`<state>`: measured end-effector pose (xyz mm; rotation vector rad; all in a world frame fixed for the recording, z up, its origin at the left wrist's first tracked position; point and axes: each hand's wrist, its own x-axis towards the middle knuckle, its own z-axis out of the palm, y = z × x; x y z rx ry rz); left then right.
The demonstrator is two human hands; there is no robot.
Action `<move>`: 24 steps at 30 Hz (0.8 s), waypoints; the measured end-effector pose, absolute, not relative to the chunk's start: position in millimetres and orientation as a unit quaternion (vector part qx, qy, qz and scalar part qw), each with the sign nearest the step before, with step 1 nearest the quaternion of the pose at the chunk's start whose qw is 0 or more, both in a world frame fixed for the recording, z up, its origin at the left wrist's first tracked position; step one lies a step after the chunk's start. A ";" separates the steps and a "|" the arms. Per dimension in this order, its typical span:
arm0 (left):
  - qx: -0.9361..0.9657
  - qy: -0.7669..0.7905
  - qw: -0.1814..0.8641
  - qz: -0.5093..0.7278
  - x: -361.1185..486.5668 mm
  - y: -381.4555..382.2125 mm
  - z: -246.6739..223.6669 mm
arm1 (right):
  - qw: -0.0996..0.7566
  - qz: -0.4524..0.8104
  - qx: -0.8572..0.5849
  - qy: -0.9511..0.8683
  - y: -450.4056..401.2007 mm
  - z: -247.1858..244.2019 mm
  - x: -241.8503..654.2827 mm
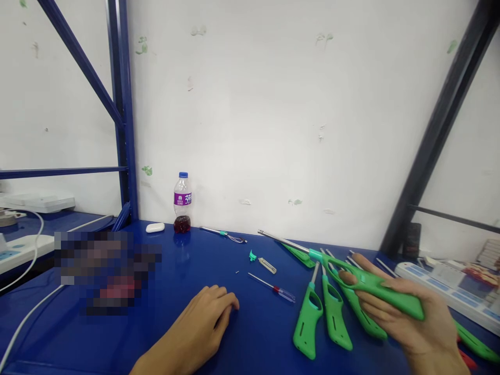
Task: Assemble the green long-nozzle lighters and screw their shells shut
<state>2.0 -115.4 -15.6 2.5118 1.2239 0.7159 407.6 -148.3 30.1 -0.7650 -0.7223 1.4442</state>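
My right hand is wrapped round the green handle of a long-necked gas lighter, its metal tube pointing up and left. Below it, several similar green lighters lie on the blue table, including one lighter at the left of the group. My left hand rests palm down on the table, fingers loosely bent, with nothing visible in it. Between the hands lies a screwdriver with a clear and red handle. Beyond it are a small clear fuel cartridge, a teal trigger piece and a metal tube with wires.
A bottle with dark drink and a white case stand by the wall. White power strips lie at the right, and a white cable runs along the left. Blue shelf posts rise at the sides. A patch at left is blurred out.
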 end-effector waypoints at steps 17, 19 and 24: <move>0.866 0.418 0.111 0.253 2.6 -114.2 -18.6 | 0.675 0.597 -0.300 -0.313 -153.2 43.9 373.8; 0.865 0.416 0.106 0.260 2.1 -114.8 -19.2 | 0.671 0.584 -0.324 -0.322 -153.4 45.8 369.2; 0.864 0.423 0.115 0.248 2.1 -116.7 -17.2 | 0.643 0.580 -0.334 -0.371 -150.1 44.4 362.6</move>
